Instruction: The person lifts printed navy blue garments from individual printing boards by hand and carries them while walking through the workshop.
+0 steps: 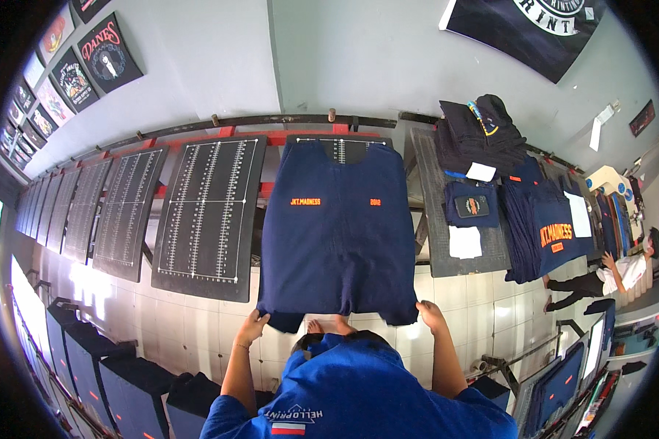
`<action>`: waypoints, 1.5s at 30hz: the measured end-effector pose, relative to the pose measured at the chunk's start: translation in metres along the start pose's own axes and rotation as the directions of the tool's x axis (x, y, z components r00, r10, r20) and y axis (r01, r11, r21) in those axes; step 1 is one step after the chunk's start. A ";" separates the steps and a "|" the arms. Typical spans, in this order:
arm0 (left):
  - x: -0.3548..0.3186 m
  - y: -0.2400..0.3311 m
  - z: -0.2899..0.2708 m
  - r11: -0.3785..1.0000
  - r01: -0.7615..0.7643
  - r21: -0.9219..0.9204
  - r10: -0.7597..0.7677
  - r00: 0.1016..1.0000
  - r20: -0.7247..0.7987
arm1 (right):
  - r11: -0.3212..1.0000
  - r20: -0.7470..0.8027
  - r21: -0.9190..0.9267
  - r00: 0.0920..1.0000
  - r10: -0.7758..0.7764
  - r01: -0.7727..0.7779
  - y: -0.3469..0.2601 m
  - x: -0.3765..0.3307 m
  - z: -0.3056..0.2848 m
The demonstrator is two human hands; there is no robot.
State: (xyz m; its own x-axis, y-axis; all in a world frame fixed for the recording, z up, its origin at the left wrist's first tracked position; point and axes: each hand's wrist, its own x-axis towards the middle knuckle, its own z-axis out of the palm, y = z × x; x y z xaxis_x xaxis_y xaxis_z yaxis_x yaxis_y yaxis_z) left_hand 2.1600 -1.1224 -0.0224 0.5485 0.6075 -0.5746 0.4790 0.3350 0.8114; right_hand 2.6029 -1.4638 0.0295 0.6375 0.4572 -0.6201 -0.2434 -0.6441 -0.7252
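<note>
Pale grey walls (344,66) surround a glossy, white-tiled floor (198,318).

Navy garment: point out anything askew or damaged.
The garment shows no visible damage, and its orange prints look level. Only the lower edge looks uneven, sagging in folds between the left hand and right hand holding it.

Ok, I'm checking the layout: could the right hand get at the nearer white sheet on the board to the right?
Probably yes, after letting go: the right hand grips a lower corner of the navy garment. Nothing visible stands between that hand and the white sheet toward the near end of the board.
</note>
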 end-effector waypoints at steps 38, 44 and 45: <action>-0.081 0.550 -0.134 0.550 -0.565 -0.615 0.628 0.765 -0.142 | 0.500 -0.133 0.676 0.757 -0.640 0.541 -0.473 -0.112 -0.081; -0.125 0.361 -0.135 0.914 -0.404 -0.035 0.352 0.834 -0.425 | 0.864 -0.027 0.425 0.958 -0.286 0.270 -0.274 -0.100 -0.011; -0.121 0.324 -0.130 0.931 -0.332 -0.153 0.264 0.901 -0.345 | 0.889 0.025 0.417 0.975 -0.220 0.189 -0.210 -0.070 -0.005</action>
State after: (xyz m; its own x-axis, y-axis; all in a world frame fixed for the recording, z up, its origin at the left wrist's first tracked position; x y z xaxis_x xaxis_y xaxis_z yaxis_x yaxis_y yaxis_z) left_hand 2.1591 -0.9938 0.3237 0.3840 0.8842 -0.2659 0.1591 0.2203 0.9624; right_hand 2.6133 -1.3632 0.2268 0.6567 0.6028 -0.4532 -0.4005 -0.2305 -0.8869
